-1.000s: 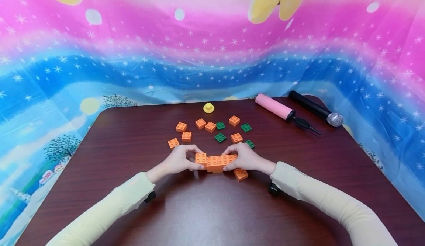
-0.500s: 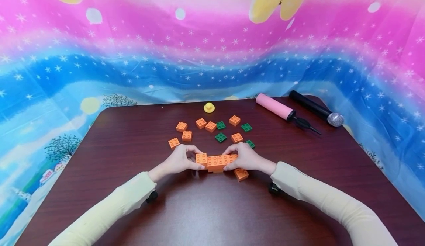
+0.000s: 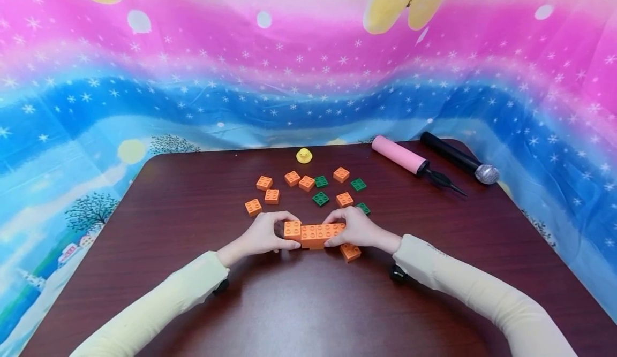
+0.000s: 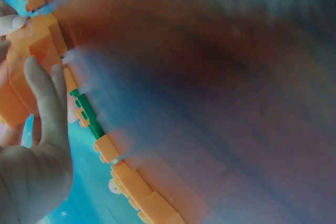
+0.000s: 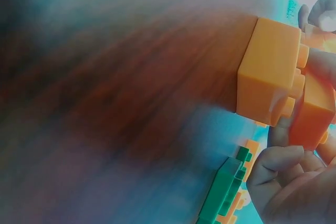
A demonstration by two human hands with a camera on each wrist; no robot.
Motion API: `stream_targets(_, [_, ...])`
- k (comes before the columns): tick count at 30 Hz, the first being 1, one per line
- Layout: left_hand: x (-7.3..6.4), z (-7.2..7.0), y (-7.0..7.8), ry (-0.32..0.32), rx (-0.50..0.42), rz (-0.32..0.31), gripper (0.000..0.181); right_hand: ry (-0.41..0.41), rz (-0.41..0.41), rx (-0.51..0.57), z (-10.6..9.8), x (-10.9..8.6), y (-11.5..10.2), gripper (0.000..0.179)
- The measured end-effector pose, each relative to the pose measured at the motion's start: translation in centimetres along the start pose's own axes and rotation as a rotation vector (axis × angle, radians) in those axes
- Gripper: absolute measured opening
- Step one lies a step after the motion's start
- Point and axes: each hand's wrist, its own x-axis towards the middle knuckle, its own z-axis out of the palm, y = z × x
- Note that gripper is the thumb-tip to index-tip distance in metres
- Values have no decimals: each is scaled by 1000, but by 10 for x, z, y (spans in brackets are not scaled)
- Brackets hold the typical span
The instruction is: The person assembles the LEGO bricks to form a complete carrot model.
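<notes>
In the head view, my left hand [image 3: 257,235] pinches the left end of a joined row of orange toy building bricks [image 3: 313,235] between thumb and fingers. A studded orange brick [image 3: 292,229] sits slightly higher at that end. Opposite, my right hand [image 3: 359,229] grips the row's right end, partly covering it. Under the row, lower bricks show only in part. Beside the right hand, a loose orange brick [image 3: 350,252] lies on the table; it looms large in the right wrist view. The left wrist view shows the left fingers [image 4: 44,87] against the orange bricks.
Several loose orange bricks [image 3: 272,196] and a few flat green bricks [image 3: 320,199] lie beyond the hands on the dark wooden table [image 3: 193,196]. Farther back are a yellow rubber duck [image 3: 304,156], a pink hand pump [image 3: 399,155] and a black microphone [image 3: 458,156]. A patterned cloth hangs behind.
The left hand's thumb and fingers have shifted slightly right along the bricks. My right hand keeps its grip in nearly the same place. Loose bricks look unmoved.
</notes>
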Motion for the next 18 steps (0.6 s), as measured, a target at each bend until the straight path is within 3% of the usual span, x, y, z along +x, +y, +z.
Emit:
stream_targets(4, [1, 2, 0, 20, -13, 23, 40, -3, 1, -10, -1, -2, 0, 39])
stream_targets(8, [2, 3, 0, 25, -8, 4, 41, -17, -3, -30, -6, -8, 2, 49])
stream_targets(18, [3, 3, -5, 31, 3, 9, 41, -68, 17, 90, -32, -35, 23, 48])
